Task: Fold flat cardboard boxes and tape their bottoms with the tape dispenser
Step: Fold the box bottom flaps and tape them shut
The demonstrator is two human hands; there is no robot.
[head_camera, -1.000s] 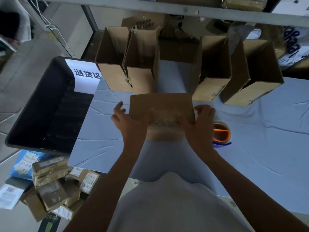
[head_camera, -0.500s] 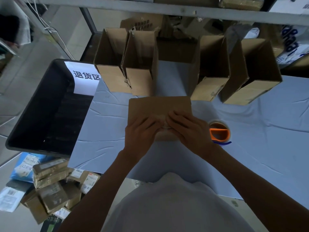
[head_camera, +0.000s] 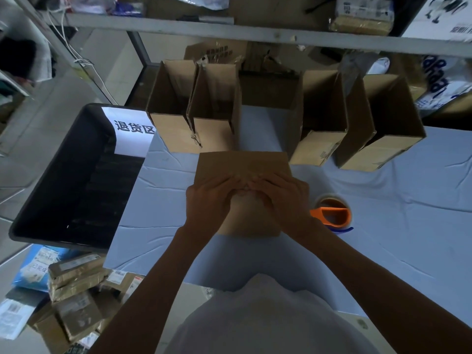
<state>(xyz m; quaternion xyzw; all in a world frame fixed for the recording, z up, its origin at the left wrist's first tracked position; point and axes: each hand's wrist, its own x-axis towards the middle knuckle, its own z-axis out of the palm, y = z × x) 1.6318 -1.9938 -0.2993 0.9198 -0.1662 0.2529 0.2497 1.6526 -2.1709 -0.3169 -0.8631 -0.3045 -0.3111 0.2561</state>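
Cardboard box [head_camera: 242, 166]: was stood on the blue-clothed table [head_camera: 408, 213], and its top flaps were pressed shut under both hands
Left hand [head_camera: 209, 200]: was laid on the box's top, left of the middle, with its fingers fairly straight and pressed flat; nothing was gripped
Right hand [head_camera: 283, 198]: was laid likewise right of the middle, with its fingers spread flat and its fingertips met with the left hand's
Tape dispenser [head_camera: 332, 213]: was left untouched on the cloth just right of the box, an orange handle set in a roll of brown tape
Open boxes [head_camera: 176, 98]: four were lined up upright behind the box
Black bin [head_camera: 63, 187]: was set well left of the box, with a white sign [head_camera: 132, 129] at its far corner
Taped parcels [head_camera: 76, 290]: were heaped on the floor, near left of the box
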